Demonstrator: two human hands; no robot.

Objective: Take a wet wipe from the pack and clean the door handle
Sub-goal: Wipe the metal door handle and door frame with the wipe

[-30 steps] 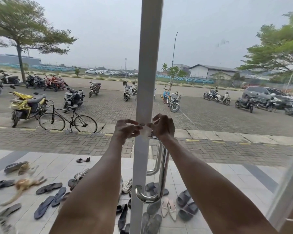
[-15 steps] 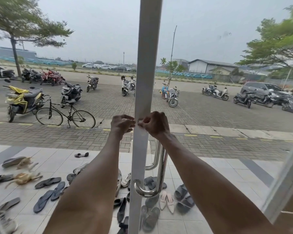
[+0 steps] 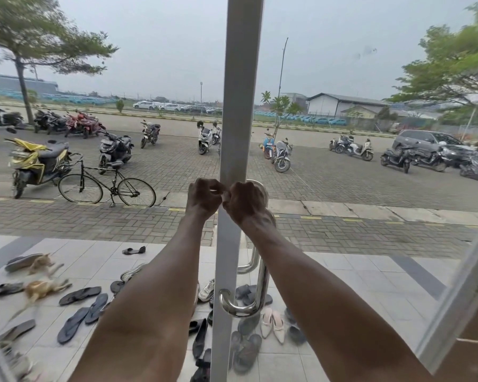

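A chrome door handle (image 3: 262, 285) runs down the right side of the white door frame (image 3: 240, 106); its top bend shows just above my right hand. Both hands are raised in front of the frame at the handle's top. My left hand (image 3: 204, 198) and my right hand (image 3: 247, 204) have curled fingers, and their fingertips meet. A small pale scrap of wet wipe (image 3: 224, 195) shows between the fingertips, mostly hidden by the fingers. The pack is not in view.
The door is glass. Outside on the tiled porch lie several sandals and shoes (image 3: 271, 323) and two cats (image 3: 43, 288). A bicycle (image 3: 106, 186) and parked motorcycles stand beyond. A second white frame (image 3: 458, 299) slants at the right edge.
My two hands have closed the small gap between them and now touch at the fingertips. They stay at the top of the handle.
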